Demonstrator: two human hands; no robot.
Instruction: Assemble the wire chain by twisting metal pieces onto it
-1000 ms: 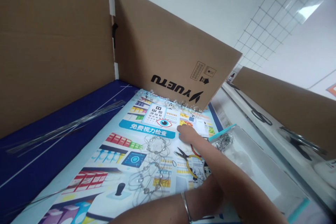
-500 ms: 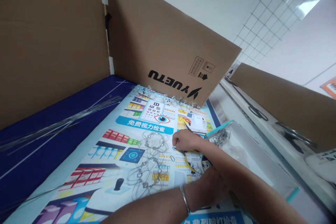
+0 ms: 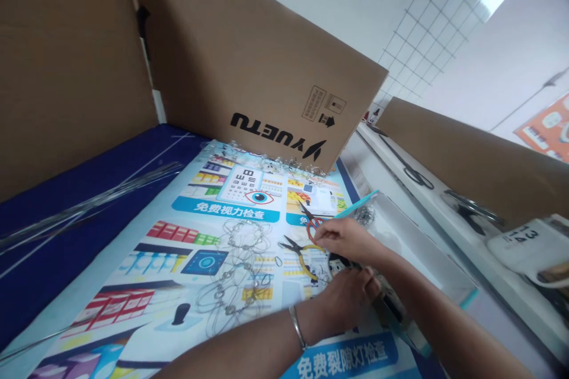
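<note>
My left hand (image 3: pixel 349 299), with a silver bangle at its wrist, is low over the printed mat, its fingers curled together. What it may grip is hidden. My right hand (image 3: pixel 344 240) is just beyond it, fingers bent inward beside the red handles of the scissors (image 3: pixel 313 224); whether it touches them I cannot tell. Yellow-handled pliers (image 3: pixel 302 254) lie open to the left of my right hand. Further left, wire ornaments with looped petals and clear beads (image 3: pixel 244 237) rest on the mat. A small wire loop (image 3: pixel 278 261) lies near the pliers.
A cardboard panel (image 3: pixel 267 59) stands behind the mat, with small clear pieces (image 3: pixel 275 164) along its foot. Long straight wires (image 3: pixel 98 204) lie on the blue surface at left. At right is a shallow tray (image 3: pixel 440 266) with coiled wire (image 3: pixel 365 215), then a white cup (image 3: pixel 533 249).
My right hand has drawn back from the pliers' tips toward the scissors' handles, uncovering the pliers. My left hand's fingers have come up closer to it. The whole view has shifted slightly.
</note>
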